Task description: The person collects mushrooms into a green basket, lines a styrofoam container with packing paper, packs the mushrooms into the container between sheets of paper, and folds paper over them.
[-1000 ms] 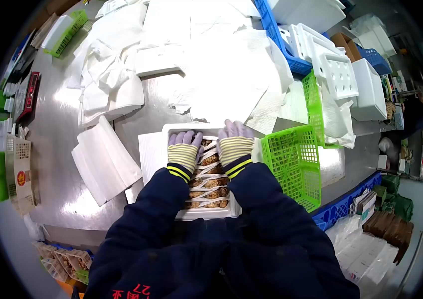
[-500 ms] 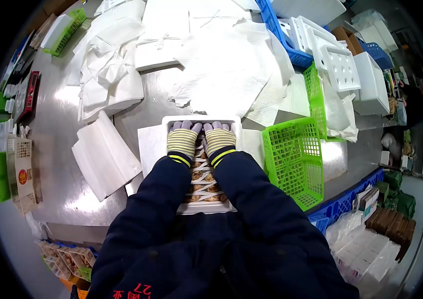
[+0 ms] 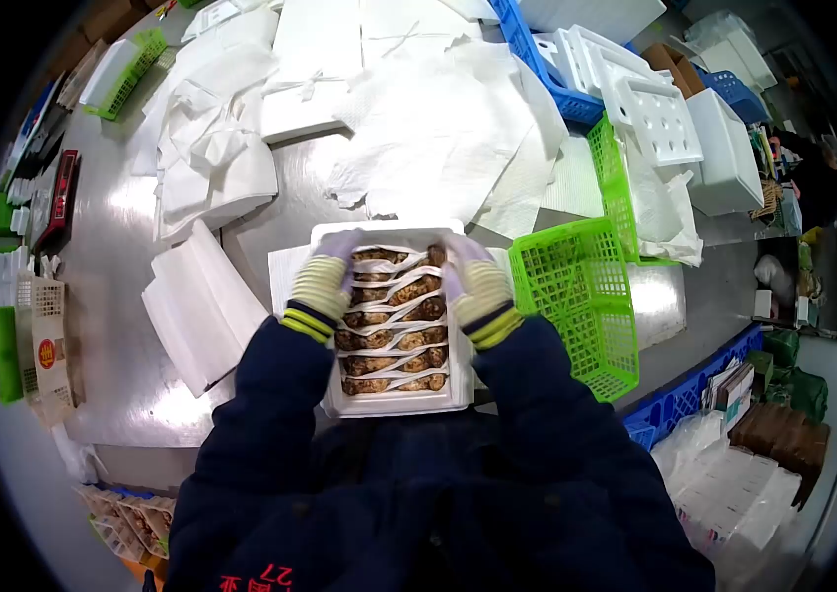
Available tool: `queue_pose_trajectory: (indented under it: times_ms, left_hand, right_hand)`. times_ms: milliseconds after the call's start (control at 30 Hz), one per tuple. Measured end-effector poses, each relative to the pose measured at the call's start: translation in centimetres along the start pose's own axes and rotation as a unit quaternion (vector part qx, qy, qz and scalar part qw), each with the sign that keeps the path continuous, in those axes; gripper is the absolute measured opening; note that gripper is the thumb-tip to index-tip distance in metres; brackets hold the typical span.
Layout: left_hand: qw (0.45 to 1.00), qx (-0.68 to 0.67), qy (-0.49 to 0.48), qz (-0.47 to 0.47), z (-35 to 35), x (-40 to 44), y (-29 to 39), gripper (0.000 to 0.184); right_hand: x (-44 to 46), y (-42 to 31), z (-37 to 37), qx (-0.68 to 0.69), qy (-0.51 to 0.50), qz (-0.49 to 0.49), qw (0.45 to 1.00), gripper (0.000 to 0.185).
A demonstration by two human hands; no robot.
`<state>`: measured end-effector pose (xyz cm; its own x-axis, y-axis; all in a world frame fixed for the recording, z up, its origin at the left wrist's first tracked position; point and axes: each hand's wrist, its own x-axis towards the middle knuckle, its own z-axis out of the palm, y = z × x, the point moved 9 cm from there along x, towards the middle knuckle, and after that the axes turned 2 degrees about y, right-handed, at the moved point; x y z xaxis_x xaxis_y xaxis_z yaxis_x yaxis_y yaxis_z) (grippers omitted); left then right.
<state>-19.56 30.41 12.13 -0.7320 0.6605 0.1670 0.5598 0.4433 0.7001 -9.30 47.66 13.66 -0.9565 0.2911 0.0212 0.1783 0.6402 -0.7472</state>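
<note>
A white foam box (image 3: pixel 399 406) stands in front of me on the metal table. Inside lie rows of brown, knobbly mushroom-like pieces (image 3: pixel 426 309), with twisted white paper strips (image 3: pixel 391 376) between them. My left hand (image 3: pixel 323 276), in a grey and yellow-striped glove, is at the box's upper left side with fingers curled over the rim. My right hand (image 3: pixel 478 279), gloved alike, grips the upper right side. Both hands are slightly blurred, and some fingertips are hidden by the rim.
Beside the box on the right stands a green plastic basket (image 3: pixel 576 306). Folded white paper (image 3: pixel 206 306) lies at left, and white sheets (image 3: pixel 438 138) cover the far table. A blue crate (image 3: pixel 576 104) and foam lids (image 3: pixel 660 123) are at back right. A red-framed device (image 3: pixel 60 197) sits far left.
My hands have moved apart, from the pieces at the box's far end out to its left and right sides. The rows inside are now uncovered. The box appears slightly higher in view.
</note>
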Motion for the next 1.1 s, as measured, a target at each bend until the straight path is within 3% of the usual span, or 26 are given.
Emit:
queue_pose_trajectory:
  times_ms: [33, 67, 100, 133, 167, 233, 300, 333, 367, 400, 433, 500, 533, 600, 667, 733, 767, 800, 833, 867, 900, 933, 967, 1033, 1067, 1100]
  left_hand:
    - [0.998, -0.055, 0.015, -0.038, -2.1, -1.1, 0.1, 0.047]
    - [0.998, -0.015, 0.065, -0.017, -3.7, -2.8, -0.5, 0.043]
    - [0.993, 0.027, 0.116, 0.005, -5.2, -4.8, -1.4, 0.039]
    - [0.99, -0.021, 0.122, -0.07, -4.8, -7.7, -4.7, 0.035]
    - [0.979, -0.07, 0.125, -0.142, -3.6, -11.2, -8.1, 0.032]
    - [0.944, -0.14, 0.04, -0.296, -0.2, -18.4, -13.4, 0.032]
    - [0.943, -0.112, 0.054, -0.308, -1.4, -19.9, -8.7, 0.031]
    - [0.958, -0.097, 0.088, -0.256, -2.5, -19.4, -6.1, 0.029]
    - [0.984, 0.02, 0.1, -0.145, -4.0, -17.5, -1.9, 0.028]
    - [0.993, 0.084, 0.056, -0.059, -3.2, -16.3, 0.2, 0.029]
    - [0.989, 0.148, 0.013, 0.028, -2.4, -15.1, 2.4, 0.03]
    - [0.972, 0.205, 0.019, 0.111, -1.5, -13.3, 6.7, 0.039]
    - [0.962, 0.259, -0.049, 0.075, 0.3, -13.0, 6.3, 0.043]
    - [0.952, 0.282, -0.101, 0.055, 2.7, -13.2, 4.7, 0.047]
    - [0.947, 0.295, -0.118, 0.057, 3.8, -13.6, 3.7, 0.045]
    - [0.96, 0.242, -0.139, 0.036, 3.3, -13.2, 3.8, 0.041]
    - [0.975, 0.198, -0.084, 0.055, 1.5, -12.9, 4.7, 0.039]
    - [0.988, 0.143, -0.061, 0.016, 0.6, -13.0, 3.1, 0.037]
    - [0.995, 0.087, -0.04, -0.023, -0.3, -13.4, 1.5, 0.035]
    - [0.991, 0.061, 0.115, -0.015, -3.7, -14.2, 2.2, 0.035]
    - [0.98, 0.016, 0.157, -0.121, -4.5, -16.0, -1.0, 0.039]
    - [0.975, 0.034, 0.149, -0.158, -3.6, -18.4, -5.5, 0.043]
    - [0.969, 0.052, 0.142, -0.194, -2.9, -20.4, -9.4, 0.047]
    - [0.942, 0.205, -0.001, -0.267, -2.4, -21.6, -10.8, 0.055]
    - [0.925, 0.312, 0.04, -0.213, -2.8, -21.4, -9.6, 0.045]
    - [0.926, 0.31, 0.042, -0.213, -2.7, -20.9, -9.2, 0.045]
  right_hand:
    - [-2.6, 2.2, -0.9, 0.077, 0.06, 0.038, 0.995, 0.041]
    - [-5.6, 7.6, 1.0, 0.372, 0.125, 0.194, 0.899, 0.044]
    - [-9.2, 12.5, 5.1, 0.621, 0.175, 0.325, 0.692, 0.048]
    - [-11.9, 14.8, 6.9, 0.621, 0.171, 0.324, 0.693, 0.048]
    - [-15.4, 17.4, 8.8, 0.524, 0.145, 0.364, 0.756, 0.051]
    - [-20.1, 20.6, 10.5, 0.308, 0.089, 0.429, 0.845, 0.06]
    - [-18.5, 17.3, 7.1, 0.305, 0.12, 0.408, 0.852, 0.064]
    - [-17.6, 16.5, 6.8, 0.31, 0.11, 0.414, 0.849, 0.061]
    - [-18.0, 18.0, 8.2, 0.349, 0.126, 0.419, 0.829, 0.061]
    - [-18.5, 19.6, 9.5, 0.386, 0.142, 0.423, 0.807, 0.061]
    - [-17.9, 19.2, 9.6, 0.365, 0.131, 0.398, 0.831, 0.063]
    - [-16.7, 17.1, 8.9, 0.321, 0.095, 0.344, 0.877, 0.063]
    - [-15.9, 14.1, 7.7, 0.384, 0.078, 0.443, 0.807, 0.06]
    - [-15.4, 11.7, 6.9, 0.436, 0.061, 0.532, 0.723, 0.059]
    - [-16.6, 14.1, 7.7, 0.541, 0.14, 0.567, 0.606, 0.06]
    - [-17.3, 17.4, 6.7, 0.323, 0.152, 0.387, 0.85, 0.066]
    - [-16.9, 16.9, 5.5, 0.163, 0.146, 0.258, 0.941, 0.071]
    - [-16.7, 17.0, 4.3, 0.009, 0.066, 0.285, 0.956, 0.082]
    - [-15.2, 12.7, 1.7, -0.076, 0.061, 0.291, 0.952, 0.089]
    - [-14.7, 12.5, 1.7, -0.121, 0.06, 0.286, 0.949, 0.09]
    - [-14.3, 12.2, 1.8, -0.166, 0.058, 0.28, 0.944, 0.09]
    - [-13.6, 11.2, 2.0, -0.191, 0.032, 0.286, 0.939, 0.091]
    - [-13.1, 10.8, 2.0, -0.157, 0.064, 0.231, 0.958, 0.084]
    - [-12.7, 14.2, 4.6, 0.0, 0.059, 0.239, 0.969, 0.076]
    - [-13.0, 15.3, 4.8, 0.044, 0.11, 0.225, 0.967, 0.07]
    - [-13.1, 14.7, 4.4, 0.041, 0.111, 0.224, 0.967, 0.07]
